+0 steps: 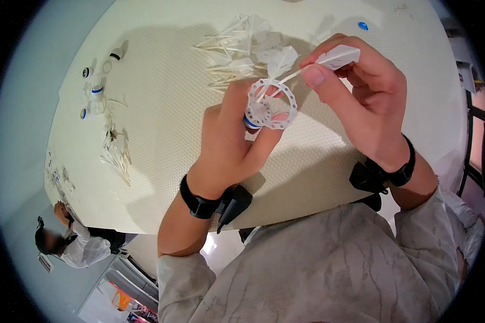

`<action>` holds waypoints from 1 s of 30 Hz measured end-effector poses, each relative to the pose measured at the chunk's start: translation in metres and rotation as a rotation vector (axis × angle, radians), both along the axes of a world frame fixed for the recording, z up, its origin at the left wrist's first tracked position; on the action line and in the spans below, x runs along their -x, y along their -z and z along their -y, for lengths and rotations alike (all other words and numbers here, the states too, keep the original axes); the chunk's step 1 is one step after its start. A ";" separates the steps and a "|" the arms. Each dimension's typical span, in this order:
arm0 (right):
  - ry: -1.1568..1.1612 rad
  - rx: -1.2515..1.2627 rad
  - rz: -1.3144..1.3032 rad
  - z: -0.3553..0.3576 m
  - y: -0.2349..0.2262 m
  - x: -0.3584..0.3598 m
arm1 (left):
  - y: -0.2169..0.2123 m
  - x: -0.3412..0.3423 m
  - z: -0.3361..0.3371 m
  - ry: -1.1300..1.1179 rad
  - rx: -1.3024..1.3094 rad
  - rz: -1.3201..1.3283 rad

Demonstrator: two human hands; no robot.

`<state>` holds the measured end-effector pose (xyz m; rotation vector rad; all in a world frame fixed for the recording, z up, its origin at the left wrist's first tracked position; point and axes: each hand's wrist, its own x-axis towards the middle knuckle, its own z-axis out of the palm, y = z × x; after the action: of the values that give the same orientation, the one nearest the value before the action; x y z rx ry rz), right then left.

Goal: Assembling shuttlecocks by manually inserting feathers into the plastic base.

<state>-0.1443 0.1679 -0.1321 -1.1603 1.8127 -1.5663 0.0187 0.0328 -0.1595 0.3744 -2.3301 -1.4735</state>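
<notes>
Nearly together — right fingers pinch a white feather.

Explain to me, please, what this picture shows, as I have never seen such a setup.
There is no machine here, just a person's two bare hands, with black wrist straps. The picture comes from the left of two fisheye cameras worn on the head, looking down; that is why straight edges bend.

The grip of the left hand holds a white perforated piece with a blue band. The grip of the right hand pinches a white feather, its shaft pointing towards that piece.

On the pale table lie a feather pile, a smaller cluster to the left and a blue gem-like piece.
</notes>
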 end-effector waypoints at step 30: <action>-0.103 -0.002 -0.148 0.001 -0.001 0.003 | 0.008 0.002 0.004 0.087 0.116 -0.050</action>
<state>-0.1471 0.1669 -0.1310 -1.3785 1.8141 -1.4546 0.0165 0.0288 -0.1672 0.2060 -2.4060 -1.3612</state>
